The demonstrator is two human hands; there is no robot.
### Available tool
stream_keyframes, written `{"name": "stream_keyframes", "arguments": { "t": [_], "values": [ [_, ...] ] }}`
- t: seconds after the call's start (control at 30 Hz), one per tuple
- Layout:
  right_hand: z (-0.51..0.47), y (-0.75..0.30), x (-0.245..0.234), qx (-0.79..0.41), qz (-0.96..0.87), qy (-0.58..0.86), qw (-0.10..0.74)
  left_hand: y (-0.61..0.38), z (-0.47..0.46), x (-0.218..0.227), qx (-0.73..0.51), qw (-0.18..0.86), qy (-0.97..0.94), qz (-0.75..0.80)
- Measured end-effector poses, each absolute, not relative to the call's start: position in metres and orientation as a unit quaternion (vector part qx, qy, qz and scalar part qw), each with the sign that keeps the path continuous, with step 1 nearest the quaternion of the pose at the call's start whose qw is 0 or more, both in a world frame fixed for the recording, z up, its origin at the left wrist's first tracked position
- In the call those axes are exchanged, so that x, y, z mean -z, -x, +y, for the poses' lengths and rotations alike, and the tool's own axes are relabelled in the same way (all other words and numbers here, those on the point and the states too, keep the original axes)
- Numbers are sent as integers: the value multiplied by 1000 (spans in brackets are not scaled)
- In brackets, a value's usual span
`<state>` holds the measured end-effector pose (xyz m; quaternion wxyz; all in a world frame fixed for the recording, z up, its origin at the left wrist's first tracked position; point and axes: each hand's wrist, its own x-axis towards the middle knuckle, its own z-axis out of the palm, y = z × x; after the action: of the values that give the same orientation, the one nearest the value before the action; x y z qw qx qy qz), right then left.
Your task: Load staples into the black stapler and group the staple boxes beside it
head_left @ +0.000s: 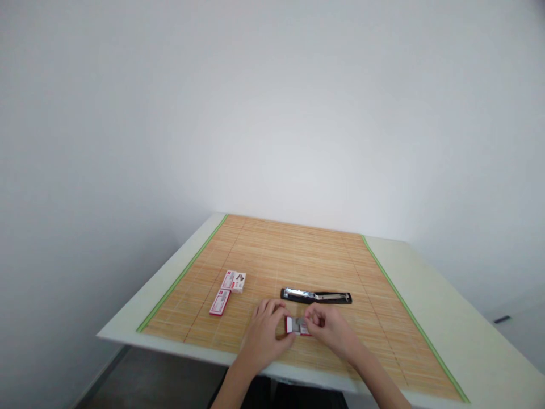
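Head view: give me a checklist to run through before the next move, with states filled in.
1. Small box placed on the mat: ok, it lies between the hands.
2. Left hand steadying that box: cannot tell; thumb and fingers are spread around its left end, but firm contact is unclear.
3. Right hand holding something: cannot tell; its fingertips are at the box's right end, the detail too small.
4. Stapler opened out: ok, it lies unfolded beyond the hands.
5. Red-and-white boxes clear of the hands: ok, they sit apart, farther left.
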<state>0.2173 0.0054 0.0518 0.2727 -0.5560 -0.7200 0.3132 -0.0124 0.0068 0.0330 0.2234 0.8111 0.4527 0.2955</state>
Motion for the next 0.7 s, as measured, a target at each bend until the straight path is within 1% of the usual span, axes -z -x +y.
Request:
{"name": "stream_keyframes", "arguments": {
  "t": [0.1, 0.17, 0.27, 0.47, 0.7],
  "values": [
    [-8, -229, -35, -341, -665, 580, 325, 12, 7, -33, -294, 219, -812, 453],
    [-13, -232, -31, -333, -650, 598, 331, 12, 7, -34, -290, 219, -813, 456],
    [-15, -232, -33, -298, -665, 610, 312, 12, 7, -34, -284, 218, -813, 459],
    [-10, -226, -45, -250, -730, 592, 231, 12, 6, -36, -274, 216, -814, 464],
    [-13, -230, -40, -252, -725, 593, 242, 12, 7, -38, -277, 224, -813, 460]
  ]
}}
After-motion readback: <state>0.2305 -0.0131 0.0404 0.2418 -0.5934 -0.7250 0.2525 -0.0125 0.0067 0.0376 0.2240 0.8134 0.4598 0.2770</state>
